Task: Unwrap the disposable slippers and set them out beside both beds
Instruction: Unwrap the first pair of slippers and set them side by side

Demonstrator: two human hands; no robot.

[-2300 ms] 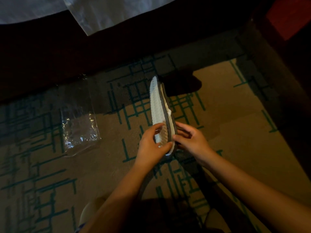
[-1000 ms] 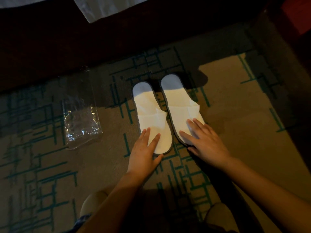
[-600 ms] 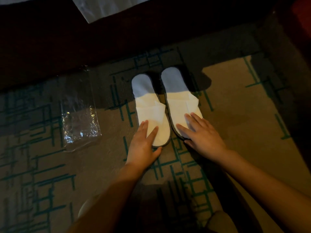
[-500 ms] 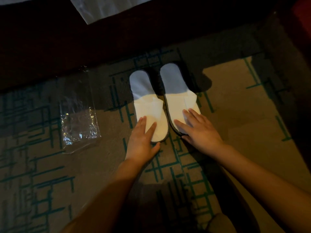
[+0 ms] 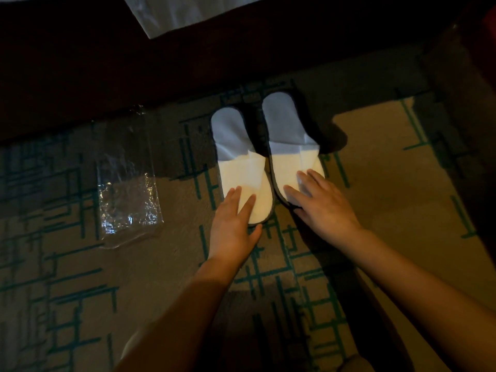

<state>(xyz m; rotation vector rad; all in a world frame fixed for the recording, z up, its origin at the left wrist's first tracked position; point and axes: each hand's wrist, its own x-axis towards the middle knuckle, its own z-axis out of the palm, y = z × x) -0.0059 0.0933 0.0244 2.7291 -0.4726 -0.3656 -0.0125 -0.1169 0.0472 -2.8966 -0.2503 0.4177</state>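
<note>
Two white disposable slippers lie flat, side by side on the patterned carpet, heels toward the dark bed base. My left hand (image 5: 233,224) rests flat, fingers spread, on the toe end of the left slipper (image 5: 239,157). My right hand (image 5: 322,202) lies flat on the toe end of the right slipper (image 5: 290,135). Neither hand grips anything. The empty clear plastic wrapper (image 5: 126,189) lies on the carpet to the left of the slippers.
The dark bed base (image 5: 134,63) runs across the top, with a white sheet corner (image 5: 166,12) hanging over it. A dark piece of furniture (image 5: 472,89) stands at the right. Beige carpet with green lines (image 5: 80,291) covers the floor.
The pair, held upright together in both hands before, now lies flat as two separate slippers. Both hands have slid them a little farther toward the bed.
</note>
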